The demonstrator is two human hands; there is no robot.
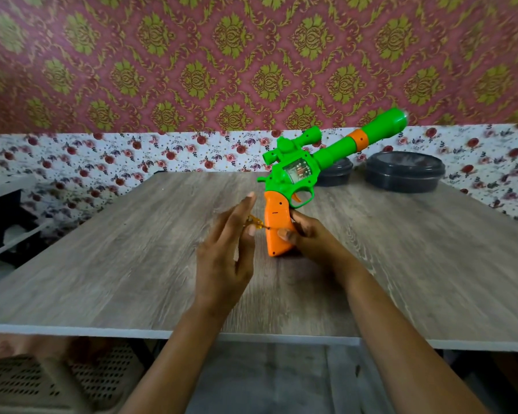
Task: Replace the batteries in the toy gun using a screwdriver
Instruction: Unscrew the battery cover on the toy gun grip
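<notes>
At a grey wood-grain table [117, 258], a person stands a green plastic toy gun with an orange grip [293, 174] upright on its butt near the table's middle, its long barrel slanting up and to the right. The right hand [308, 237] wraps its fingers around the lower part of the orange grip from the right side, holding it steady. The left hand [222, 258], its fingers largely extended, pinches a small amber see-through screwdriver [255, 222], whose tip meets the left face of the grip. Along the table's far right edge sit two dark round plastic containers with lids on: a smaller container [335, 174], partly hidden behind the gun's body, and a larger container [404, 171] just beside it. Their lids hide any contents. Below the table's near edge, at left, is a pale perforated plastic crate [27, 380], blurred, its contents impossible to make out.
</notes>
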